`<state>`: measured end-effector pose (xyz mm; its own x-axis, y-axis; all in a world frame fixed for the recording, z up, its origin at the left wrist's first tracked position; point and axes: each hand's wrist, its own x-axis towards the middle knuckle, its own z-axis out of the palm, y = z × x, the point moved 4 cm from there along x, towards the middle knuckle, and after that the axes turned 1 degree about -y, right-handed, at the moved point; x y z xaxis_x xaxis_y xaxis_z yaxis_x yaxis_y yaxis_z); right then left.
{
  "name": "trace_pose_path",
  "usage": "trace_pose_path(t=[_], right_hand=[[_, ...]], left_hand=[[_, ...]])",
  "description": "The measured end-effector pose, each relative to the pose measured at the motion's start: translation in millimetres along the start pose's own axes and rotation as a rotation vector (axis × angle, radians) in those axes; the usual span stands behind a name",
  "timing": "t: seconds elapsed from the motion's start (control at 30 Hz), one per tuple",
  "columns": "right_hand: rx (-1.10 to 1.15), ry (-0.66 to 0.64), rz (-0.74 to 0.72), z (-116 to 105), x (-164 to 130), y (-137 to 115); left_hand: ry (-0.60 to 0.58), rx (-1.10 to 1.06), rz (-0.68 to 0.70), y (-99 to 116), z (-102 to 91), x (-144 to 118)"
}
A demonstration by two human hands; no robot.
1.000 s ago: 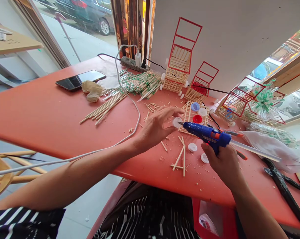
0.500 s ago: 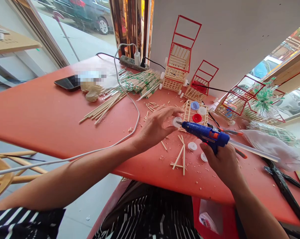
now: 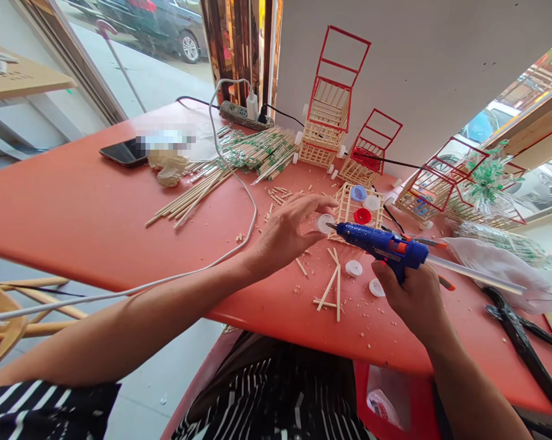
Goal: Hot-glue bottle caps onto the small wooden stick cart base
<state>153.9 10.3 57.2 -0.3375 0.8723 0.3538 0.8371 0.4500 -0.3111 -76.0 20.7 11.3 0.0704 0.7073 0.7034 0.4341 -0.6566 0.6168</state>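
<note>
My left hand (image 3: pixel 287 232) is curled around a white bottle cap (image 3: pixel 325 223), with the thumb below it and the fingers above. In my right hand (image 3: pixel 416 299) is a blue hot glue gun (image 3: pixel 377 241), its metal nozzle at the cap's inner face. A clear glue stick (image 3: pixel 480 275) sticks out of the gun's back. Just beyond lies a small cart body of wooden sticks (image 3: pixel 344 211), partly behind the gun. A blue cap (image 3: pixel 358 194), a red cap (image 3: pixel 362 216) and another white cap (image 3: pixel 372 203) rest on it.
Two more white caps (image 3: pixel 353 268) and some loose sticks (image 3: pixel 333 287) lie nearer me. Finished stick carts (image 3: pixel 326 116) with red handles stand at the back. Bundled sticks (image 3: pixel 257 150), a phone (image 3: pixel 123 153), a white cable (image 3: pixel 253 211), a power strip (image 3: pixel 239 115) and black-handled cutters (image 3: pixel 523 342) surround the work.
The glue gun and my right hand have shifted slightly right, drawing the nozzle back a little. My left hand and the white cap have barely moved.
</note>
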Motion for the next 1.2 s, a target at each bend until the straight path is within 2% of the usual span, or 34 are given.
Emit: trace_pose_path(t=[0.73, 1.2], right_hand=[[-0.015, 0.005, 0.006, 2.2, -0.5, 0.2], [0.005, -0.015, 0.024, 1.9, -2.2, -1.3]], left_hand=[[0.024, 0.001, 0.011, 2.7, -0.6, -0.5], [-0.006, -0.008, 0.028, 5.0, 2.0, -2.2]])
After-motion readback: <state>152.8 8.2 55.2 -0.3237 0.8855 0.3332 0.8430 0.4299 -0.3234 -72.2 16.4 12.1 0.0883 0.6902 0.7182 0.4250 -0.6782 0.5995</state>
